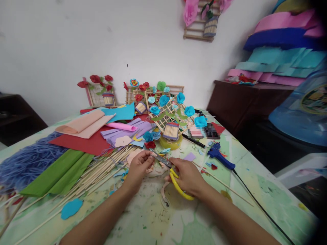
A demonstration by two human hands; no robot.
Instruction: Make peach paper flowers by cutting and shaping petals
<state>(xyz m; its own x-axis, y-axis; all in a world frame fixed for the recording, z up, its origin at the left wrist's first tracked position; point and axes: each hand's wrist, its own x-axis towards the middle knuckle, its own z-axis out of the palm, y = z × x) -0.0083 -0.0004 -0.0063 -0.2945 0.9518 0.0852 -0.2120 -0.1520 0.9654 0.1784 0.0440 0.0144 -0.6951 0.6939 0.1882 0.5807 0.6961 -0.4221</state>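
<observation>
My right hand (187,175) grips yellow-handled scissors (176,183), whose metal blades point left toward my other hand. My left hand (139,166) is closed in a pinch at the blade tips, on what looks like a small piece of peach paper (131,153); the fingers hide part of it. A narrow pale paper strip (164,195) lies on the table below the scissors. Just beyond my hands, a stick lattice with blue paper flowers (176,112) leans over a yellow roll of tape (170,143). A dark red paper flower (150,145) sits near it.
At the left lie thin wooden sticks (102,170), green paper (58,173), blue yarn (28,160) and red paper (84,141). A blue glue gun (221,156) with a trailing cord rests at the right. More flower lattices (99,90) lean against the wall.
</observation>
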